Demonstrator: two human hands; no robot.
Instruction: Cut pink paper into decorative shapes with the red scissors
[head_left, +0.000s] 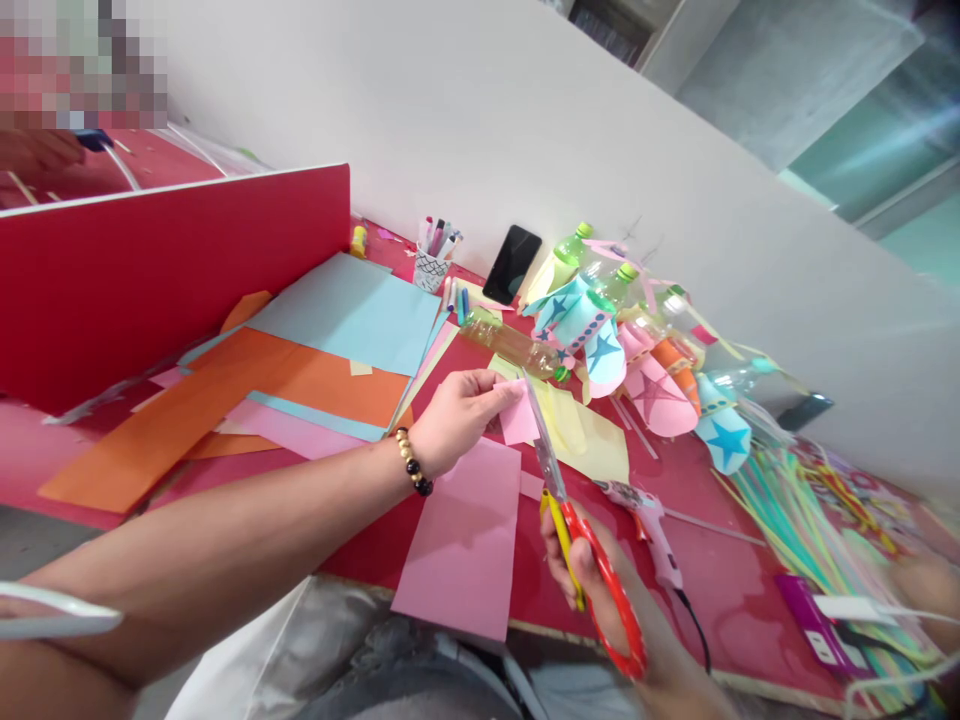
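Note:
My left hand (457, 420), with a beaded bracelet on its wrist, pinches a small piece of pink paper (517, 420) above the table. In my right hand (585, 570) are scissors (551, 470) with red and yellow handles. Their blades point up and lie against the right edge of the small pink piece. Below my left hand a larger sheet of pink paper (469, 540) rests on the red table, reaching over its front edge. A pink glue gun (652, 525) lies just right of my right hand.
Blue (360, 305) and orange sheets (300, 370) lie left, beside a red partition (180, 270). Behind are a pen cup (431, 268), a phone (512, 263) and decorated plastic bottles (592, 330). Colored strips (795, 520) and a purple power strip (817, 625) sit right. Another person's hand (37, 150) shows upper left.

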